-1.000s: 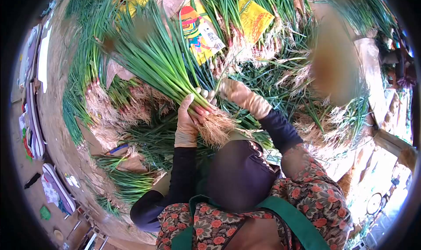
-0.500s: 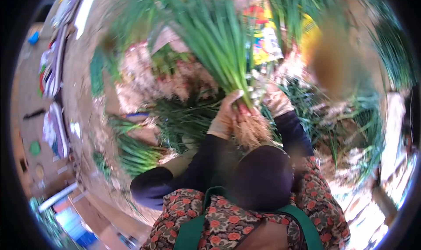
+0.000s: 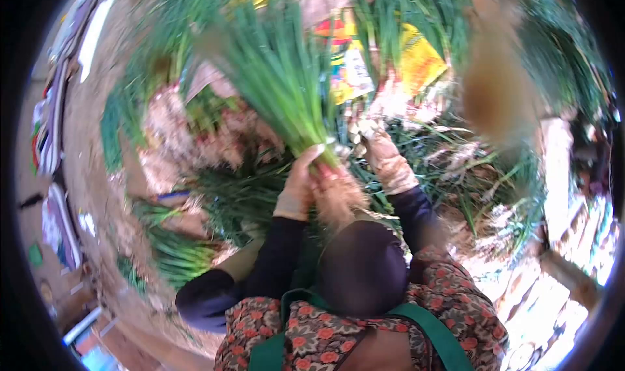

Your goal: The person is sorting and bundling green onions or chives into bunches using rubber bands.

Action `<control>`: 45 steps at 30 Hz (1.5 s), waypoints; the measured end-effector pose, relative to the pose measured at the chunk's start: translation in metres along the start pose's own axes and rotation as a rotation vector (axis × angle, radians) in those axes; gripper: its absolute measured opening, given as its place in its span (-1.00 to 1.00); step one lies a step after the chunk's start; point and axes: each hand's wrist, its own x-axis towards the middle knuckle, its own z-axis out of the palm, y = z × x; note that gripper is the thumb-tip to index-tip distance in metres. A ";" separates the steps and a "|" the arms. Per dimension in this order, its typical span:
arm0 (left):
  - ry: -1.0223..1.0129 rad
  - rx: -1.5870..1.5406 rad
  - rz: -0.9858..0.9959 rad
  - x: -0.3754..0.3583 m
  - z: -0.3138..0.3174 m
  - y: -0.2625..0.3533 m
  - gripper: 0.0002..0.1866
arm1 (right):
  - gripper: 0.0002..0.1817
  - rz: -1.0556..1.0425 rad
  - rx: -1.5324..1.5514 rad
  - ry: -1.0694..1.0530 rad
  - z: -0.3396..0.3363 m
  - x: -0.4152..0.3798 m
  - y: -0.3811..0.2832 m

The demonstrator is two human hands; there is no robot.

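My left hand [image 3: 298, 183], in a pale glove, is wrapped round a thick bunch of green onions [image 3: 280, 91] just above the roots. The long green leaves point up and to the left, and the pale root tuft [image 3: 342, 198] hangs toward my knee. To the right of the bunch is my right hand [image 3: 385, 159], also gloved. Its fingertips are beside small whitish pieces [image 3: 361, 131]; blur hides whether they grip any. Loose green leaves [image 3: 241, 192] lie beneath both hands.
More onion bunches stand at the back left with pale roots [image 3: 166, 123]. Others lean near a yellow printed bag [image 3: 420, 58] at the back. A small bunch [image 3: 179, 250] lies at the left, and leaf scraps [image 3: 482, 175] cover the ground at the right. A brown smear blurs the upper right.
The view has swung, so most things appear farther left and slightly lower. My left hand still grips the onion bunch. My right hand now shows a little farther from it.
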 end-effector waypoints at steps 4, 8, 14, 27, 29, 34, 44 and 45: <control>-0.333 -0.451 0.152 0.000 -0.002 0.003 -0.37 | -0.75 -0.021 -1.344 -0.254 -0.049 0.017 -0.015; -0.278 -0.383 0.125 0.011 -0.014 0.008 -0.40 | -0.62 -0.385 -1.441 0.078 -0.083 0.056 -0.019; -0.401 -0.351 0.003 0.026 -0.009 0.003 -0.32 | -0.57 -0.219 -1.947 0.438 -0.049 0.102 -0.069; -0.061 -0.146 -0.102 0.039 -0.018 -0.013 -0.45 | -0.65 0.063 -1.183 -0.170 -0.006 -0.024 -0.027; -0.078 -0.249 -0.074 0.033 -0.015 -0.013 -0.48 | -0.60 -0.288 -1.017 0.016 -0.048 0.000 0.002; -0.129 -0.212 -0.046 0.027 -0.027 -0.013 -0.55 | -0.58 -0.174 -1.313 0.173 -0.077 0.026 -0.005; -0.056 -0.035 -0.034 0.027 -0.025 -0.032 -0.38 | -0.72 -0.366 -0.750 -0.057 -0.054 0.047 -0.003; -0.054 -0.045 -0.052 0.030 -0.026 -0.037 -0.40 | -0.76 -0.370 -1.144 -0.102 -0.015 0.021 -0.021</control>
